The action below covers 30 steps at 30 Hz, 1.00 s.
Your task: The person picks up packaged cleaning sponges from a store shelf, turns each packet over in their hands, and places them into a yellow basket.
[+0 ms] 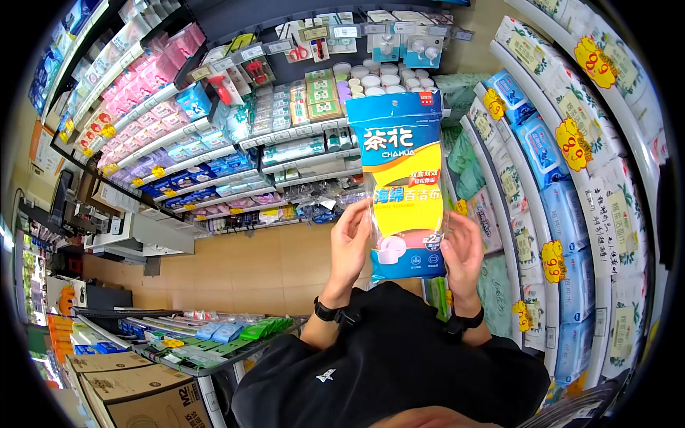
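Note:
Upright in front of me is a pack of sponge scouring pads (401, 207), blue at the top and bottom with a yellow middle and CHAHUA lettering. Its printed front faces me. My left hand (350, 239) grips the pack's left edge, fingers curled partly behind it. On the opposite edge, low down, my right hand (464, 250) holds it with the thumb on the front. The back of the pack is hidden. Both wrists wear black bands. Behind the pack's top are stacks of white-lidded tubs (372, 80) on a shelf.
Shelves of pink packs (160, 75) stand at the left. Blue wipes packs (542, 150) and yellow price tags (596, 63) line the right-hand shelves. Hooks above hold scissors (298, 51). Cardboard boxes (143, 389) sit at the lower left beside a low rack (207, 364). Tiled floor (242, 274) lies between.

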Tool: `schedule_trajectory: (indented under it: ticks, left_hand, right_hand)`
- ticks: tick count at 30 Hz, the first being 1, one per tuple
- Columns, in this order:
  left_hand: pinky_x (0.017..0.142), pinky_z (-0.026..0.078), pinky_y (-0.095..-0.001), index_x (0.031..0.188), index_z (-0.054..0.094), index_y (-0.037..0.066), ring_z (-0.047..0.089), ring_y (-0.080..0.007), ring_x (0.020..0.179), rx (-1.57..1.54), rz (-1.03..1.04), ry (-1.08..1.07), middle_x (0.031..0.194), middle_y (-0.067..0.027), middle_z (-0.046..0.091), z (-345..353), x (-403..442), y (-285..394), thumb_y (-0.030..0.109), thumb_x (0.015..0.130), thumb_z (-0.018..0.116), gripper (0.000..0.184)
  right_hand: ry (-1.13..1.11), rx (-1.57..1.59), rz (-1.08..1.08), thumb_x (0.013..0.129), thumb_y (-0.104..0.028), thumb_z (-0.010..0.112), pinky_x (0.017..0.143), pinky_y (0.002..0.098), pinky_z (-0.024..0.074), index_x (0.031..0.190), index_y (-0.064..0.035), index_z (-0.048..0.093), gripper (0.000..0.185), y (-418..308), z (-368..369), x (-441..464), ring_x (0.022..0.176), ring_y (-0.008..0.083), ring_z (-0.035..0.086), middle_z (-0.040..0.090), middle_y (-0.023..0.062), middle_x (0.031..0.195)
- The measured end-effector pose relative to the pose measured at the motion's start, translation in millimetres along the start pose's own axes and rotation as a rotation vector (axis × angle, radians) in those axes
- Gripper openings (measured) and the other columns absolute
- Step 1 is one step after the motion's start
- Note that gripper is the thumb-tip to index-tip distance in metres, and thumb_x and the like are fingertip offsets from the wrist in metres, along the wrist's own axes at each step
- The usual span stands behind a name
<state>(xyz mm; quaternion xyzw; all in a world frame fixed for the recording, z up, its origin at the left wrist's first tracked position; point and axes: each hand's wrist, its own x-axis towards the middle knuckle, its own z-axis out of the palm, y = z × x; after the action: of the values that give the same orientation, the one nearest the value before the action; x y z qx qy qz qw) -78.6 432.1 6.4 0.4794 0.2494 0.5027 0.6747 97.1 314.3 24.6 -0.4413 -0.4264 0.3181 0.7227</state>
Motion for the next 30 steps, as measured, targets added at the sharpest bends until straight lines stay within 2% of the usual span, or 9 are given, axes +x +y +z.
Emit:
schedule_trajectory:
  ticks: [6,12,14,15,18,22,27,28,30]
  left_hand:
    - [0.098,0.046,-0.0270,0.132,0.054,-0.005,0.060,-0.0132,0.113,-0.040,-0.042,-0.056,0.122,-0.0107,0.065,29,-18,-6,0.010,0.101,0.058,0.034]
    - [0.100,0.046,-0.0283,0.135,0.052,-0.003,0.059,-0.0141,0.115,-0.108,-0.114,-0.084,0.127,-0.0107,0.063,51,-50,-20,0.015,0.101,0.060,0.040]
    - [0.103,0.045,-0.0306,0.143,0.044,-0.002,0.056,-0.0168,0.123,-0.215,-0.207,-0.169,0.134,-0.0115,0.058,52,-58,-27,0.025,0.099,0.064,0.055]
    - [0.103,0.045,-0.0306,0.143,0.044,-0.002,0.056,-0.0168,0.123,-0.210,-0.208,-0.166,0.134,-0.0115,0.058,55,-62,-27,0.025,0.099,0.064,0.055]
    - [0.110,0.040,-0.0348,0.152,0.031,0.001,0.047,-0.0217,0.135,-0.179,-0.393,-0.255,0.146,-0.0132,0.047,62,-75,-31,0.044,0.094,0.067,0.080]
    - [0.111,0.039,-0.0381,0.154,0.025,0.002,0.045,-0.0237,0.136,-0.205,-0.399,-0.313,0.149,-0.0133,0.044,69,-83,-46,0.053,0.090,0.069,0.093]
    - [0.111,0.038,-0.0382,0.153,0.025,0.002,0.046,-0.0226,0.134,-0.222,-0.428,-0.331,0.144,-0.0130,0.045,68,-88,-51,0.050,0.089,0.072,0.092]
    - [0.111,0.037,-0.0381,0.151,0.025,0.002,0.045,-0.0223,0.133,-0.216,-0.414,-0.338,0.143,-0.0138,0.046,68,-89,-52,0.047,0.088,0.074,0.091]
    - [0.111,0.036,-0.0380,0.149,0.025,0.001,0.045,-0.0223,0.132,-0.150,-0.394,-0.290,0.142,-0.0149,0.046,66,-90,-54,0.044,0.088,0.076,0.091]
  right_hand:
    - [0.015,-0.044,-0.013,0.092,0.003,0.059,0.102,0.0358,0.0451,0.132,0.0038,0.050,0.041,-22,-28,-23,0.127,0.0222,0.051,0.045,0.0171,0.142]
    - [-0.005,-0.090,-0.004,0.093,0.005,0.057,0.101,0.0338,0.0468,0.134,0.0031,0.051,0.041,-28,-57,-46,0.128,0.0239,0.051,0.045,0.0152,0.141]
    - [-0.031,-0.057,0.047,0.093,0.005,0.057,0.102,0.0338,0.0466,0.135,0.0030,0.051,0.042,-25,-64,-51,0.128,0.0238,0.051,0.045,0.0146,0.141]
    - [-0.055,-0.029,0.103,0.093,0.006,0.056,0.102,0.0339,0.0465,0.136,0.0030,0.050,0.044,-24,-68,-55,0.128,0.0237,0.051,0.045,0.0140,0.141]
    - [-0.100,-0.009,0.242,0.092,0.006,0.057,0.102,0.0334,0.0464,0.139,0.0025,0.047,0.048,-27,-67,-61,0.128,0.0228,0.051,0.047,0.0138,0.139]
    - [-0.170,0.091,0.320,0.092,0.006,0.058,0.104,0.0342,0.0449,0.142,0.0017,0.044,0.053,-21,-72,-69,0.128,0.0224,0.051,0.050,0.0130,0.137]
    - [-0.238,-0.024,0.228,0.090,0.001,0.061,0.106,0.0371,0.0422,0.144,0.0014,0.043,0.057,-10,-68,-73,0.128,0.0238,0.052,0.052,0.0142,0.137]
    - [-0.277,-0.156,0.145,0.089,0.000,0.061,0.107,0.0369,0.0417,0.143,0.0021,0.045,0.056,-8,-69,-73,0.128,0.0260,0.053,0.052,0.0156,0.138]
    - [-0.286,-0.254,0.122,0.089,0.000,0.060,0.107,0.0366,0.0416,0.142,0.0022,0.047,0.054,-14,-66,-71,0.128,0.0268,0.052,0.052,0.0159,0.138]
